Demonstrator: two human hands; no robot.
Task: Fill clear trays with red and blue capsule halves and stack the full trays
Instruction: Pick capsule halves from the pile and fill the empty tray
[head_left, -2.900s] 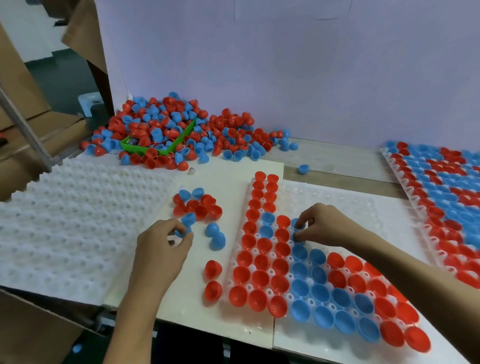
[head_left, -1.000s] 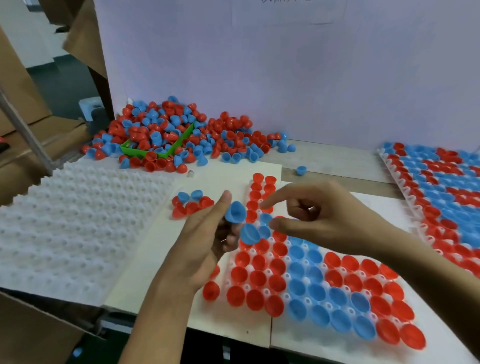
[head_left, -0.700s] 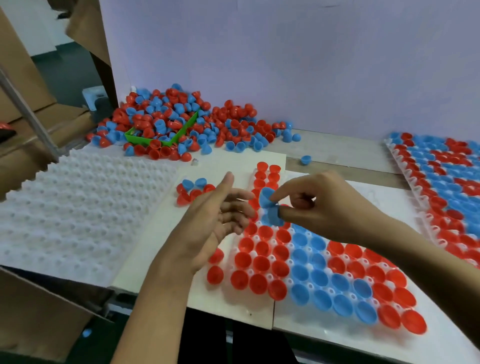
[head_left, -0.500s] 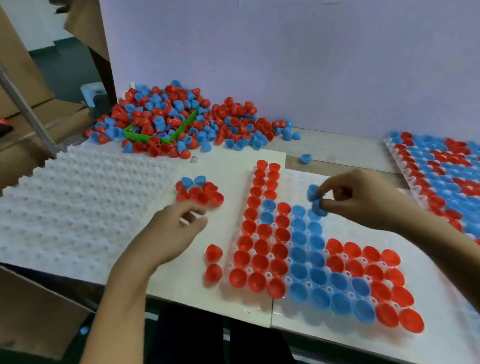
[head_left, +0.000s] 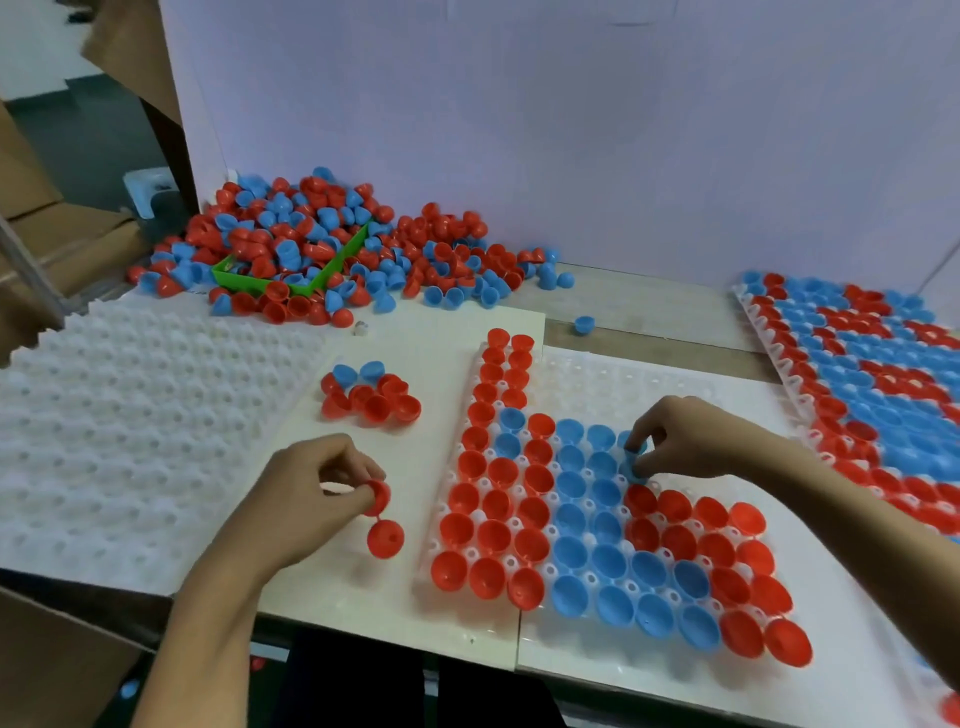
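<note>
Nearest the person, the left hand (head_left: 306, 499) has left the small cluster it was reaching toward half a second ago and now pinches a red capsule half (head_left: 377, 497) between thumb and fingertips, lifted just above a second loose red half (head_left: 385, 539) lying on the white board directly below those fingers. The right hand (head_left: 691, 441), which was holding two blue halves in the air over the bare part of the tray, has come down, and its curled thumb and fingers press a blue capsule half (head_left: 635, 460) into a pocket at the edge of the blue block. I judge that the blue rows are growing pocket by pocket while the left hand readies the next red piece. The clear tray (head_left: 623, 384) under the right hand is only partly filled: red halves run up its left columns, blue and red fill the rows near the person, and the pockets beyond the right fingers lie bare. Just beyond the left fingers sits a small cluster (head_left: 370, 396) of loose red and blue halves. To the left of that hand lies an empty white dimpled tray (head_left: 130, 415). Off to the right of the right wrist, a full tray (head_left: 883, 374) lies packed with both colours. Farthest back, a big heap (head_left: 332, 244) of halves spills over a green bin (head_left: 296, 280) against the wall.
</note>
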